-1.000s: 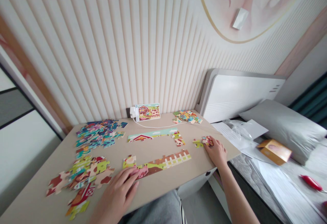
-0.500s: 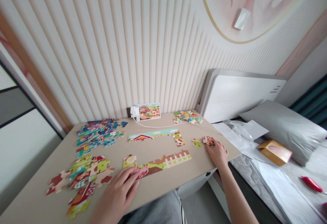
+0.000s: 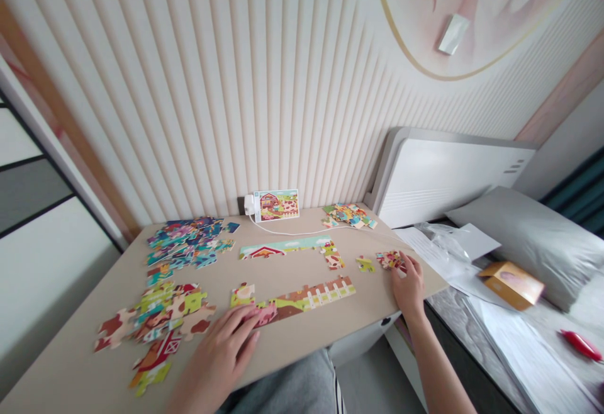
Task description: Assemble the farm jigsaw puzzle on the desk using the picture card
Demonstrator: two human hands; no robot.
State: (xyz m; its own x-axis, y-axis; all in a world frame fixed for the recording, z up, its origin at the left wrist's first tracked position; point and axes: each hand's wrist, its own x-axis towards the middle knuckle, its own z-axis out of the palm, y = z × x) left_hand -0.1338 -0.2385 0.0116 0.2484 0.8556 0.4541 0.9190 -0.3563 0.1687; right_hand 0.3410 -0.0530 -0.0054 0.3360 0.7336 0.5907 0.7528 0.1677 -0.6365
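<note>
On the counter (image 3: 283, 274) at eight o'clock, the strip (image 3: 295, 307) should be steadied by the left hand (image 3: 225, 341), fingers extended; whether pieces (image 3: 387, 260) are gripped by the right hand (image 3: 409, 285), at three, cannot be told.

Bottom strip (image 3: 306, 302) of joined puzzle pieces, flat on table (image 3: 283, 275) near front edge, slanting up to right. Shows pink pig at left, brown and green ground, white fence at right; left end partly covered. Green-and-cream piece (image 3: 243, 294) right above that end. Top strip (image 3: 287, 246) parallel, farther back, joined. Shows pale blue sky, red barn roof; turns down at right end, stopping just short of bottom strip. Green loose piece (image 3: 365, 264) alone, farther right. Small pile (image 3: 387, 259) beside it, red and cream, overlapping, partly hidden. Big loose heap (image 3: 165, 313) at left, mixed farm pieces, jumbled, overlapping.
</note>
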